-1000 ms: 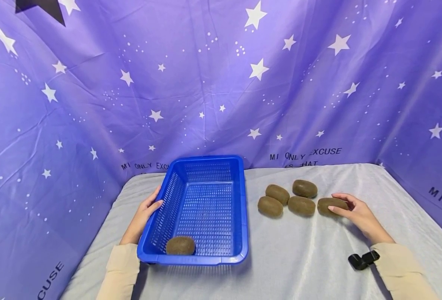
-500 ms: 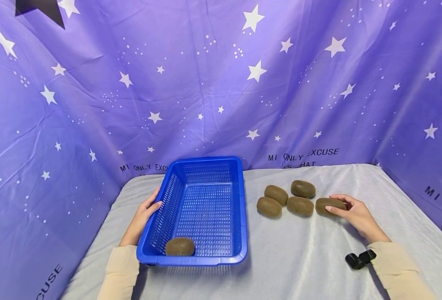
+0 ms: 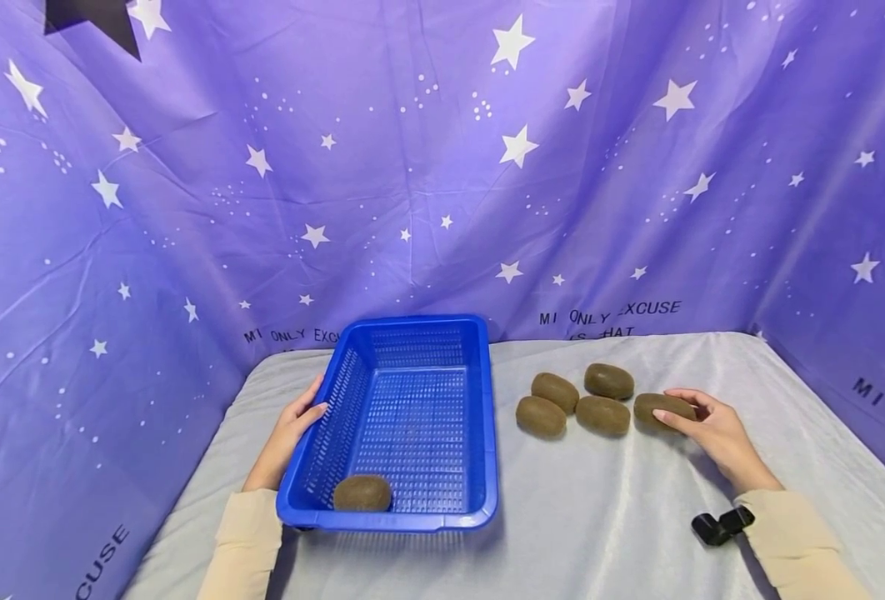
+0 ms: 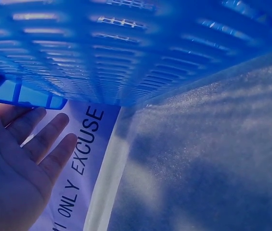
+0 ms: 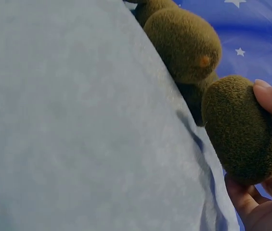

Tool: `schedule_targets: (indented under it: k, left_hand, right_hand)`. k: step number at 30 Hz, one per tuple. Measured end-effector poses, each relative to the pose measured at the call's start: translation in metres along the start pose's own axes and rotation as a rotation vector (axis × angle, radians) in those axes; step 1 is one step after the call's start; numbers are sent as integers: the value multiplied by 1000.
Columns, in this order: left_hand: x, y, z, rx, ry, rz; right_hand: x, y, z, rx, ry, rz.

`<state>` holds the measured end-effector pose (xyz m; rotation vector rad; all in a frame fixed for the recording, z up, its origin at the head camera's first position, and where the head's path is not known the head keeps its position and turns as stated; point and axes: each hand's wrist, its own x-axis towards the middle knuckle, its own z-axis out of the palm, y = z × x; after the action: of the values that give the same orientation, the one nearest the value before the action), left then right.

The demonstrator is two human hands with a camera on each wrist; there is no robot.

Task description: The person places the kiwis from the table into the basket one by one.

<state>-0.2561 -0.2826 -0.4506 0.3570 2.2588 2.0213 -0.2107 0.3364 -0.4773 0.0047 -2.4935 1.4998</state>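
A blue plastic basket (image 3: 485,433) with slotted walls sits left of centre on the table, one brown kiwi (image 3: 362,493) lying in its near left corner. My left hand (image 3: 285,442) holds the basket's left rim, thumb over the edge. In the left wrist view, the fingers (image 4: 49,139) reach below the rim outside the slotted wall. On the right, my right hand (image 3: 727,442) grips a fuzzy brown kiwi (image 3: 654,408) between thumb and fingers. The right wrist view shows this kiwi (image 5: 241,130) close up, with the thumb on its top side.
Several more kiwis (image 3: 602,415) lie grouped between the basket and my right hand. Pale grey cloth (image 3: 562,517) covers the table. Purple star-printed curtains (image 3: 412,167) hang behind and at both sides. A black device (image 3: 720,527) sits at my right cuff.
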Motion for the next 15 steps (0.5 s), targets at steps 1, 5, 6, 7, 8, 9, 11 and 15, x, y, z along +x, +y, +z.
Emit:
schedule_targets:
  k: [1,5,6,7,8,9,11,15]
  left_hand:
    - [0,0,0,-5,1,-3]
    - [-1,0,0,-7,-2,-11]
    - [0,0,0,-3,-2,-15]
    - [0,0,0,2,-1,-12]
    - [0,0,0,7,1,-11]
    - [-1,0,0,6,1,-10]
    - [0,1,0,12,3,-2]
    - [-1,2,1,8,5,-11]
  right_hand:
    - [0,-1,0,-2,2,-2]
    - [-1,-7,2,-12,6,-10]
    - [-1,-9,3,-12,6,-12]
    - [-1,-11,4,-14,4,-13]
    - [-1,-12,4,-16,3,-14]
    - [-1,-14,5,-20,3,-15]
    - [-2,-16,6,-23,5,-16]
    - [-4,-18,6,-15,10,-21]
